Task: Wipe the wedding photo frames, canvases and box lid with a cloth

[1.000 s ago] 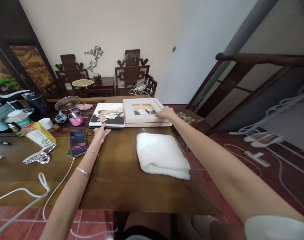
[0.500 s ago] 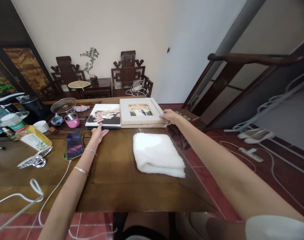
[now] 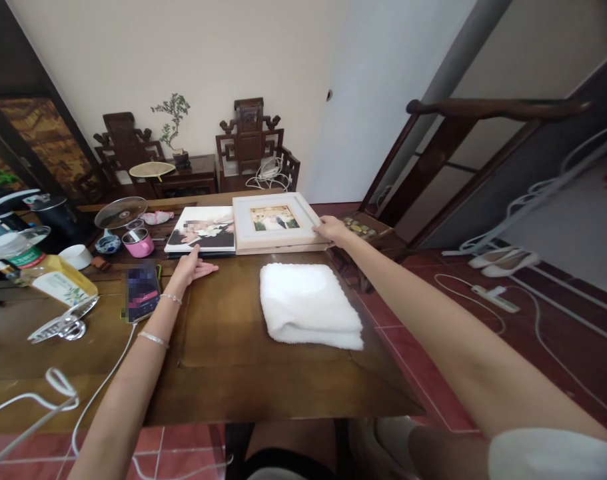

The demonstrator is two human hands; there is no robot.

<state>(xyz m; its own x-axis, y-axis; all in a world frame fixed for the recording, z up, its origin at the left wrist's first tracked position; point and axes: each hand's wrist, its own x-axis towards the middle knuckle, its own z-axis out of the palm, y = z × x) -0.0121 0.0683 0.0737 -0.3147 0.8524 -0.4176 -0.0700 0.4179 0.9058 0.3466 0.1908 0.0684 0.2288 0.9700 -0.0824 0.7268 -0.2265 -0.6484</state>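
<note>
My right hand (image 3: 332, 231) grips the front right corner of a white picture frame (image 3: 244, 223) with a small photo in its middle. That frame lies flat on top of another light-coloured frame (image 3: 283, 248). To the left, a flat photo panel or album (image 3: 218, 221) with a black-and-white picture lies on a dark base. My left hand (image 3: 192, 265) is open at the panel's front edge, fingers stretched out, the fingertips touching or very close to it. A folded white towel (image 3: 308, 303) lies on the wooden table (image 3: 223, 387) between my arms.
On the left are a charging phone (image 3: 142, 292), a silver hair clip (image 3: 63, 325), a bottle of yellow liquid (image 3: 63, 277), a pink cup (image 3: 139, 243), a glass lid (image 3: 120, 212) and a kettle (image 3: 58, 217). A dark wooden chair (image 3: 443, 153) stands beyond the right edge.
The view has shifted slightly, so everything sits a little further left. My left fingers have opened out a bit more; the right hand keeps its hold on the frame.
</note>
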